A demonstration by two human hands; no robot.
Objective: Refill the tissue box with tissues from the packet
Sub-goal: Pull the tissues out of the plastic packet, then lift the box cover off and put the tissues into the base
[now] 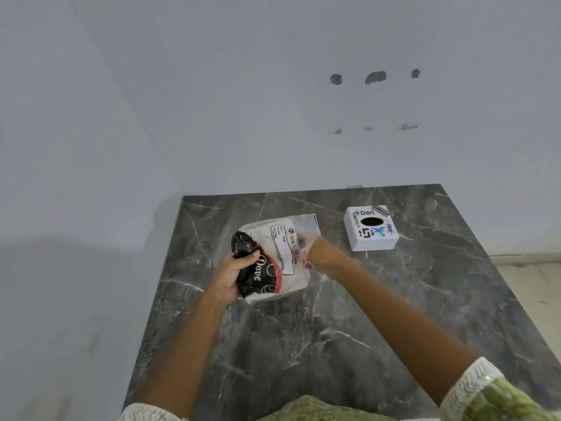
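Observation:
A plastic tissue packet, white with a black and red printed end, lies on the dark marble table. My left hand grips its black end. My right hand reaches into the packet's clear open end, with the fingers hidden inside the plastic. The white tissue box, covered in stickers and with a dark oval slot on top, stands apart to the right near the table's back edge.
The table stands in a corner between two pale walls. The back wall has several small holes. Light floor shows beyond the table's right edge.

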